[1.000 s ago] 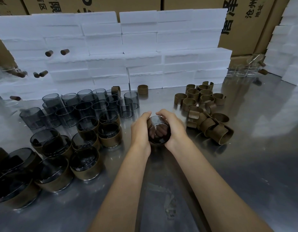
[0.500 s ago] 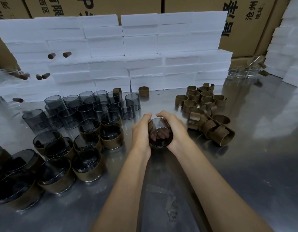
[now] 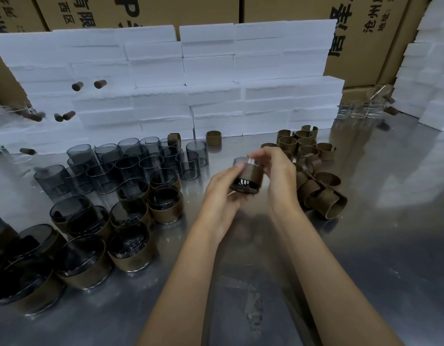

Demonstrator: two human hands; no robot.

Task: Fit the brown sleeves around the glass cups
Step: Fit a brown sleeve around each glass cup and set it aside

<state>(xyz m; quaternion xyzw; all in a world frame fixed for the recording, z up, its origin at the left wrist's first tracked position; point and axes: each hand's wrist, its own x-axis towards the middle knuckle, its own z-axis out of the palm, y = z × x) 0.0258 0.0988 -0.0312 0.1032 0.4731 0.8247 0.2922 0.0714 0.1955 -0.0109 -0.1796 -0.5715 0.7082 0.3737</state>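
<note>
A smoky glass cup [image 3: 245, 179] with a brown sleeve around it hangs tilted above the steel table, held between both hands. My left hand [image 3: 222, 189] grips it from the left and below, thumb on the sleeve. My right hand [image 3: 278, 173] holds its right side, fingers reaching over the rim. Bare dark glass cups [image 3: 131, 161] stand in a cluster at the left. Sleeved cups [image 3: 163, 203] stand in front of them, toward the near left. A pile of loose brown sleeves [image 3: 313, 168] lies to the right of my hands.
White foam blocks [image 3: 206, 78] form a wall at the back, with cardboard boxes [image 3: 365, 33] behind. Clear glasses [image 3: 360, 109] sit at the far right by more foam. One sleeve [image 3: 213, 137] stands alone near the wall. The steel table [image 3: 365, 245] stretches to the near right.
The hands have lifted and tilted the cup, so its sleeved side now faces me instead of its open mouth. The right fingers have moved up over the rim.
</note>
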